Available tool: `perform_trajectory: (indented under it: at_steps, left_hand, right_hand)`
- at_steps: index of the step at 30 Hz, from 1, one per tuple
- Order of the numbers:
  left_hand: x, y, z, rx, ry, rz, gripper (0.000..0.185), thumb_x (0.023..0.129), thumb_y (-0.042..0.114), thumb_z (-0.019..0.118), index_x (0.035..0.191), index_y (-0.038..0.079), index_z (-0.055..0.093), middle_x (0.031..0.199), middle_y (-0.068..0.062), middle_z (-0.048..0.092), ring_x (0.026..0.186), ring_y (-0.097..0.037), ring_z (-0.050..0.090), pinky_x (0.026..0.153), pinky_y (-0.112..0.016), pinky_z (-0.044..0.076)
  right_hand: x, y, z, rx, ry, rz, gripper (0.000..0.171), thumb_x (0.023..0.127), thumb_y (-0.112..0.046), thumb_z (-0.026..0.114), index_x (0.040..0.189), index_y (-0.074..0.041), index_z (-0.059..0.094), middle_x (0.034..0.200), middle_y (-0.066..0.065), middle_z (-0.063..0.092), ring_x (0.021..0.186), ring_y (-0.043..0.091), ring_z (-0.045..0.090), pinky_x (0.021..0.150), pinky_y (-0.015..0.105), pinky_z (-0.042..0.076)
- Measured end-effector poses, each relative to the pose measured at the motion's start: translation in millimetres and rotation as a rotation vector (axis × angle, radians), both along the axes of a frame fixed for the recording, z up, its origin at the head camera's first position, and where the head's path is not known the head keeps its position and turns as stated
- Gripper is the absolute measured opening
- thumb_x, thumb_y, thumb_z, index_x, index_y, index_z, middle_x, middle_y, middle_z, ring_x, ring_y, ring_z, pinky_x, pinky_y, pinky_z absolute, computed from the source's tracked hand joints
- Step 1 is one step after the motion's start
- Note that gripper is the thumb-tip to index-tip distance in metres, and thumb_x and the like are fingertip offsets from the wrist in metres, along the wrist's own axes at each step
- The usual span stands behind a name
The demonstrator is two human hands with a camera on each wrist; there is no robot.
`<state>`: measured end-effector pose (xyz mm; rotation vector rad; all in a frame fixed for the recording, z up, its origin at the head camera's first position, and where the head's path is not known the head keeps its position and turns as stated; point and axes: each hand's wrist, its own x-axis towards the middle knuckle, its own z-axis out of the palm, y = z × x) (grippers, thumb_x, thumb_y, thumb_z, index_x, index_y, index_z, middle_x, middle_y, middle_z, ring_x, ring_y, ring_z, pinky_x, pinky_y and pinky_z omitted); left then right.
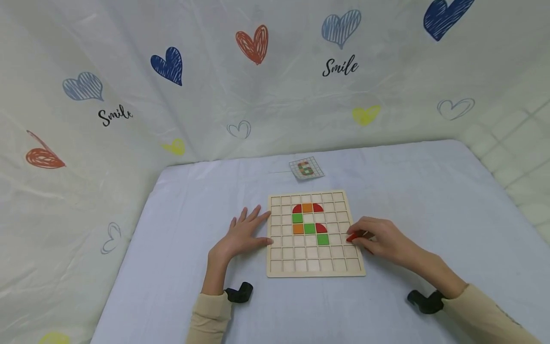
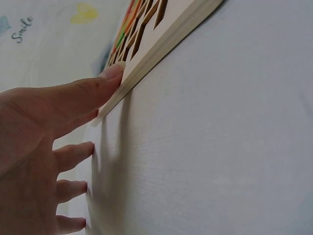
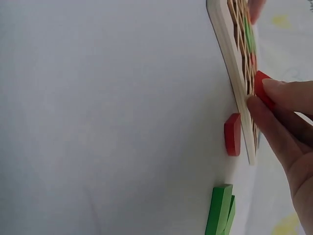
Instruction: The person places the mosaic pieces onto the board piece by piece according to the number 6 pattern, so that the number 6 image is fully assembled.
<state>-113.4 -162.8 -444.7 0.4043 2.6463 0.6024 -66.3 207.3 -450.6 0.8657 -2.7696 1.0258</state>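
Observation:
A wooden grid board lies on the table with red, orange and green tiles set in its upper middle cells. My left hand lies flat beside the board's left edge, fingers spread, thumb tip touching the board's rim. My right hand rests at the board's right edge and pinches a red tile between thumb and fingers, seen again as the red tile just above the board. Loose on the cloth by that hand lie another red tile and two stacked green tiles.
A small pattern card showing a coloured figure lies behind the board. The table is covered by a pale blue cloth. A heart-printed curtain hangs close behind and to the left.

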Motion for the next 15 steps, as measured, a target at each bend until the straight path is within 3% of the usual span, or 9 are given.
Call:
perform_trajectory:
  at_steps: [7, 15]
  left_hand:
    - [-0.1, -1, 0.5, 0.008, -0.008, 0.000, 0.078, 0.085, 0.049, 0.069, 0.152, 0.032, 0.033, 0.164, 0.000, 0.014, 0.152, -0.034, -0.002, 0.119, -0.062, 0.002]
    - [-1.4, -2, -0.3, 0.014, -0.010, -0.002, 0.078, 0.085, 0.050, 0.069, 0.152, 0.033, 0.032, 0.165, 0.000, 0.014, 0.152, -0.034, -0.002, 0.119, -0.062, 0.002]
  right_hand:
    - [-3.5, -10, 2.7, -0.057, -0.055, 0.081, 0.026, 0.074, 0.003, 0.079, 0.095, -0.009, 0.070, 0.088, -0.005, 0.072, 0.079, 0.004, 0.065, 0.067, 0.021, 0.058]
    - [-5.5, -25, 4.9, -0.049, -0.088, 0.125, 0.022, 0.079, -0.001, 0.077, 0.098, -0.011, 0.071, 0.091, -0.004, 0.073, 0.081, 0.005, 0.066, 0.069, 0.021, 0.058]
